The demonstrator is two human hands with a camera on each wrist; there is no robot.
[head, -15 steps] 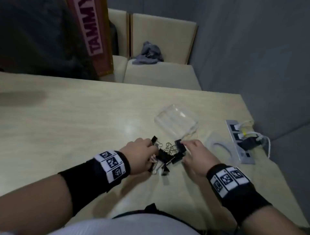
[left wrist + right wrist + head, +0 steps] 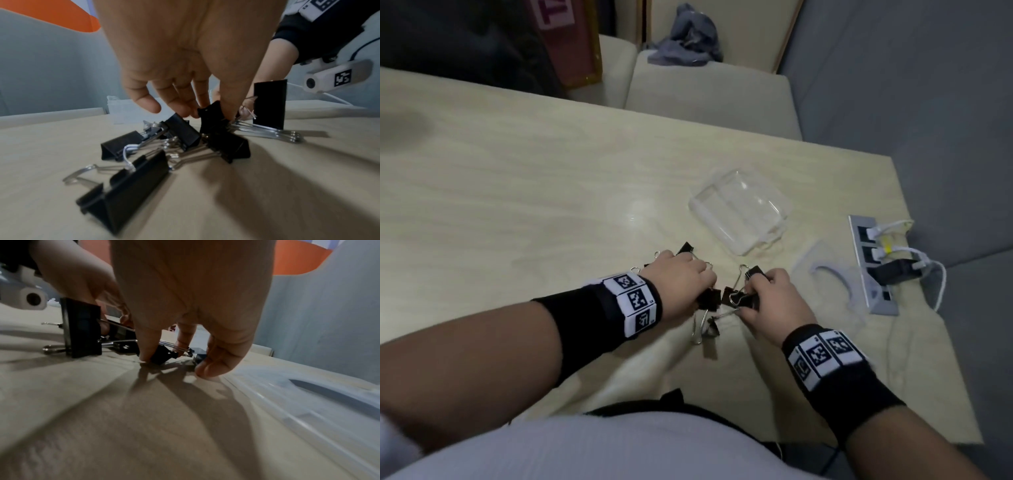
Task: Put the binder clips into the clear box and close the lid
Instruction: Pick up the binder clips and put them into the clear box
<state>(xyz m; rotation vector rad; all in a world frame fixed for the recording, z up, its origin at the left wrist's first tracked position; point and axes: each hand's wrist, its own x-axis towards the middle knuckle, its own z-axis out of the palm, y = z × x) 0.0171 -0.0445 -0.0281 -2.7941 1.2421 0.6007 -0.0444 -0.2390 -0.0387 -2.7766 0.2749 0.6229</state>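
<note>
Both hands were down in the binder clips [image 2: 717, 301]: left hand [image 2: 681, 275] pinching one clip, right hand [image 2: 770, 298] curled round another. The clear box [image 2: 739, 212] stood open beyond the pile, nearer the right hand, its lid [image 2: 828, 277] beside it.
</note>
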